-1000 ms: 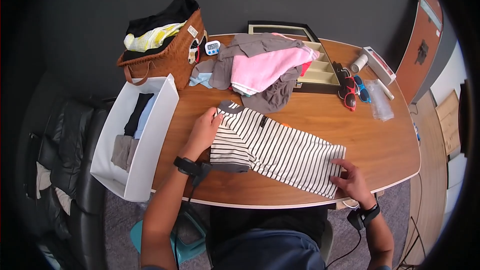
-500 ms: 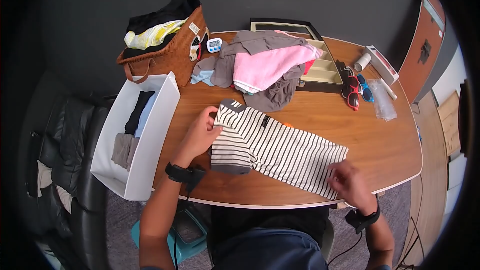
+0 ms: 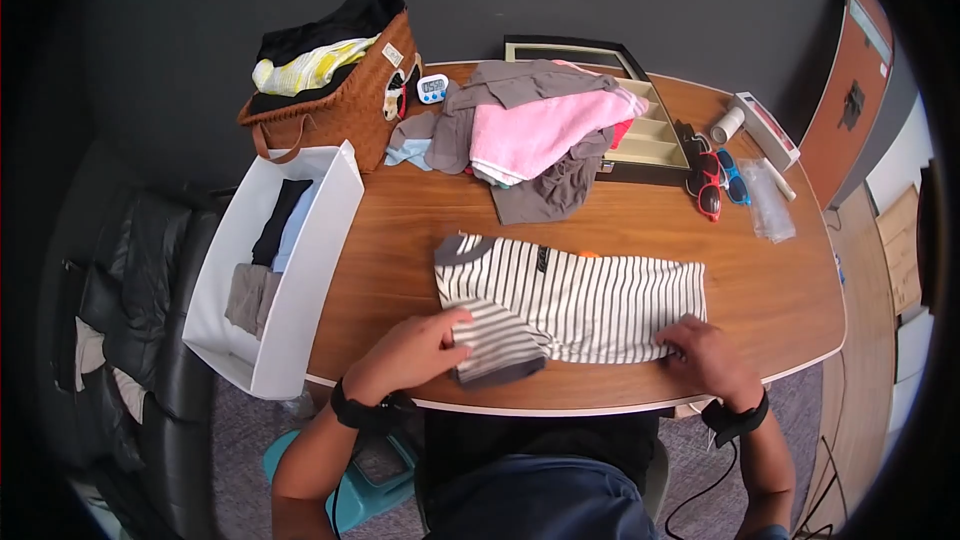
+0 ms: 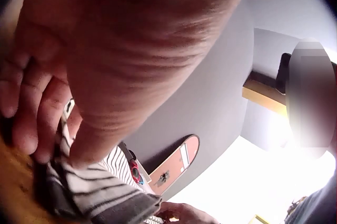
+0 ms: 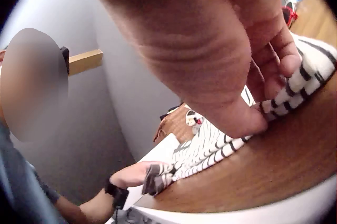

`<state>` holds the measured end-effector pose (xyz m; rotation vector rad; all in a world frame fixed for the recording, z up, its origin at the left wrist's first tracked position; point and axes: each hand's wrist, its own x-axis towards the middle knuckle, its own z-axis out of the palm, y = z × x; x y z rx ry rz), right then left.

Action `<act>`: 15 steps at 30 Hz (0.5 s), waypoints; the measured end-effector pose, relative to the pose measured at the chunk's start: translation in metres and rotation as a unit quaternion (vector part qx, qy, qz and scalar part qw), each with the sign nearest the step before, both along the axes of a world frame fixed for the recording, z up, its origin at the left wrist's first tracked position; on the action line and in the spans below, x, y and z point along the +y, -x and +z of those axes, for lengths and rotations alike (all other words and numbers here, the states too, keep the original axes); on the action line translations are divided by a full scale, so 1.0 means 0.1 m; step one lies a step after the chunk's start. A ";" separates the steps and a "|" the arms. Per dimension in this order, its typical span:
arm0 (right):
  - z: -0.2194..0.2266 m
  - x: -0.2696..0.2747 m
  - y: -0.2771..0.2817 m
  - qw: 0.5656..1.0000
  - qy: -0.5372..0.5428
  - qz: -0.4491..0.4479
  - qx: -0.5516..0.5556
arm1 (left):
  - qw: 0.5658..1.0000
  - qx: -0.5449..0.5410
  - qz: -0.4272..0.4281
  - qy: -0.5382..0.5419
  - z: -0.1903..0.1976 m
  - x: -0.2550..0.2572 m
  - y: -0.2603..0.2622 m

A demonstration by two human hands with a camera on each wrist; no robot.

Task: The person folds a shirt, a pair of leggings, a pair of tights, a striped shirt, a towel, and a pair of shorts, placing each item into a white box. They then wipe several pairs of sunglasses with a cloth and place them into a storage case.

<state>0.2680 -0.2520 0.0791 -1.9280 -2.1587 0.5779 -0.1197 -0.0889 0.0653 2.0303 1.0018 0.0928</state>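
Note:
A white shirt with dark stripes (image 3: 620, 295) lies folded lengthwise on the wooden table, its grey collar at the left and its hem at the right. My left hand (image 3: 412, 348) pinches the short sleeve (image 3: 495, 340) near its side edge; the left wrist view shows the striped cloth (image 4: 108, 195) between thumb and fingers. At the near corner of the hem, my right hand (image 3: 712, 360) pinches the shirt's edge, and the right wrist view shows striped fabric (image 5: 287, 100) running under the thumb and fingers. A small dark print sits on the shirt's chest.
A white bin (image 3: 320, 270) with folded clothes stands left, below a brown basket (image 3: 350, 130) full of clothes. Behind the shirt lies a heap with a pink cloth (image 3: 540, 130), beside a compartment case (image 3: 650, 145). Sunglasses (image 3: 709, 202) and a plastic bag (image 3: 768, 210) lie at right.
My left hand has moved from the shoulder near the collar down towards the table's front edge, onto the sleeve. The shirt has turned, its hem end swinging away from me; the right hand grips its near edge again.

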 end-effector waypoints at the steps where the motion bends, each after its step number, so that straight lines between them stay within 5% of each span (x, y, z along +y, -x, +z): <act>1: 0.04 0.01 -0.05 0.999 -0.005 -0.012 -0.040 | 0.999 0.018 -0.023 0.022 0.03 -0.05 0.01; 3: 0.23 -0.01 0.05 0.997 -0.007 -0.012 -0.078 | 0.998 0.004 -0.060 0.003 0.05 -0.12 0.03; 5: 0.43 0.05 0.39 0.997 0.017 -0.040 0.068 | 0.995 -0.008 -0.097 -0.017 0.04 -0.17 0.02; 7: 0.26 0.13 0.66 0.987 -0.093 0.095 0.090 | 0.986 -0.022 -0.142 -0.090 0.03 -0.21 -0.03; 13: 0.01 0.45 1.29 0.972 -0.128 0.172 0.097 | 0.982 -0.087 -0.113 -0.127 -0.02 -0.14 -0.04; 15: -0.05 0.50 1.32 0.971 -0.148 0.163 0.097 | 0.994 -0.059 -0.082 -0.031 0.15 -0.11 -0.06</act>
